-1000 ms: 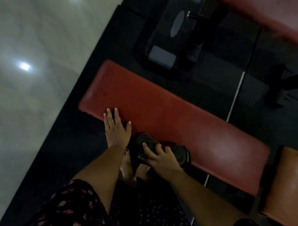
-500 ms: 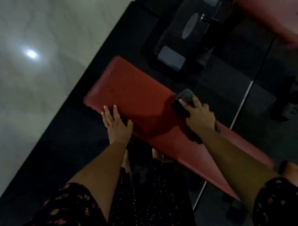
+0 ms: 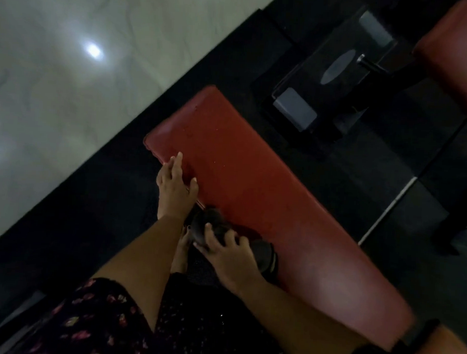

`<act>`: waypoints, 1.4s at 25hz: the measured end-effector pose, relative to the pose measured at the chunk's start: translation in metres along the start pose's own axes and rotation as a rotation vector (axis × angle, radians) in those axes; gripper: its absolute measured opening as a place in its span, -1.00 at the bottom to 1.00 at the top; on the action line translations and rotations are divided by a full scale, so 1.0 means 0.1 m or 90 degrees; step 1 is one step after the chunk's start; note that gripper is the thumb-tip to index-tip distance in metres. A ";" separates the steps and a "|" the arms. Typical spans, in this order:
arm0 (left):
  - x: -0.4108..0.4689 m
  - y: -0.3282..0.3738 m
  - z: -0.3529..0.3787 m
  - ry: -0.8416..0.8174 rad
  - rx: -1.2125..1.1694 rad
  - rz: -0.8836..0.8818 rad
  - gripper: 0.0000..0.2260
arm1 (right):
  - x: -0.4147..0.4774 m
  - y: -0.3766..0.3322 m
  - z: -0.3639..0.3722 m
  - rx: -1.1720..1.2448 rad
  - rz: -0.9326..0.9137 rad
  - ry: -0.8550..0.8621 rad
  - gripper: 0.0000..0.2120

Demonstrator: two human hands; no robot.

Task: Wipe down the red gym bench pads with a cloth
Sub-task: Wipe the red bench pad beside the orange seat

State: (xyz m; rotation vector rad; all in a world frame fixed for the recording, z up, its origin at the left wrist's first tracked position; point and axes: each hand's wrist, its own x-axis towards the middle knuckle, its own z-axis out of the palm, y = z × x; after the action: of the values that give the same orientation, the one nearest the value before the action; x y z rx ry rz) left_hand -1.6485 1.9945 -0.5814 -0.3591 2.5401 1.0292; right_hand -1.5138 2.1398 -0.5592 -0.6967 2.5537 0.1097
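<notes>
The long red pad (image 3: 253, 177) lies slantwise over a black mat (image 3: 105, 198). The left hand (image 3: 177, 185) rests flat on the pad's near edge close to its end, fingers straight and holding nothing. Just beside it, the right hand (image 3: 231, 254) curls its fingers over a dark cloth (image 3: 214, 225), clasping it against the same near edge. A second red pad (image 3: 451, 60) sits well apart.

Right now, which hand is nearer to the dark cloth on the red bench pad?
Right. The right hand grips the cloth at the near edge of the red pad. The left hand rests flat on the same edge, beside the cloth, toward the pad's end.
</notes>
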 end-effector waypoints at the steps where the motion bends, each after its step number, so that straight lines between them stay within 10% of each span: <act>1: 0.03 -0.01 -0.04 0.005 0.009 0.005 -0.38 | 0.07 -0.01 -0.06 0.002 -0.032 0.016 -0.48; 15: 0.07 -0.14 0.24 0.023 0.124 0.024 -0.33 | 0.43 2.10 -0.55 0.151 0.439 -0.036 -0.31; 27: 0.33 -0.33 -0.13 0.007 0.213 0.052 -0.42 | 0.56 0.11 -0.34 -0.038 -0.119 -0.044 -0.45; 35: 0.27 -0.26 0.04 0.091 0.195 0.018 -0.49 | 0.70 1.68 -0.69 0.020 0.223 -0.007 -0.30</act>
State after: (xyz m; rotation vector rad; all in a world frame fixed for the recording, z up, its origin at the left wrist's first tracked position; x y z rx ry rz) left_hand -1.6626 1.9768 -0.6117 -0.3204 2.7831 0.6275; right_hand -1.6794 2.2397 -0.5400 -0.2290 2.6357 0.1879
